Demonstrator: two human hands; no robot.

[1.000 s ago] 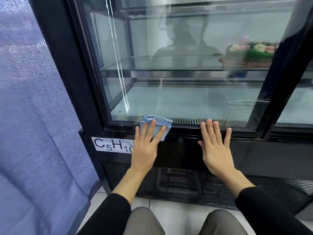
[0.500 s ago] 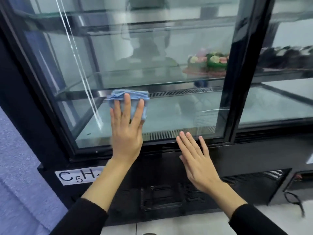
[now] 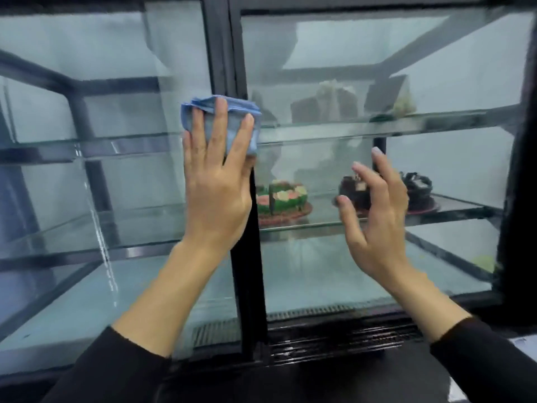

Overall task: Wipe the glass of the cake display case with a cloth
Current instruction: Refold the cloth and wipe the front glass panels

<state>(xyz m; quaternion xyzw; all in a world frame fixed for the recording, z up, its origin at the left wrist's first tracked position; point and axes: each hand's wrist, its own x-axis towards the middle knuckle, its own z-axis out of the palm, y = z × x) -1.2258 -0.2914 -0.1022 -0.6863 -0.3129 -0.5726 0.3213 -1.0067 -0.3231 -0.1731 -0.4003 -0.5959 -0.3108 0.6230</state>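
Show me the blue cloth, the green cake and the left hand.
blue cloth (image 3: 235,108), head view, folded top edge above the fingertips.
green cake (image 3: 289,196), head view, its flowered top.
left hand (image 3: 216,193), head view, back of the hand.

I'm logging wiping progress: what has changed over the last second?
The left hand slid the blue cloth up the glass, from the bottom edge to upper-shelf height beside the black centre post. The right hand left the lower frame and rose before the right pane, fingers loosely curled. Unchanged: flat left fingers press the cloth; the green cake has not moved.
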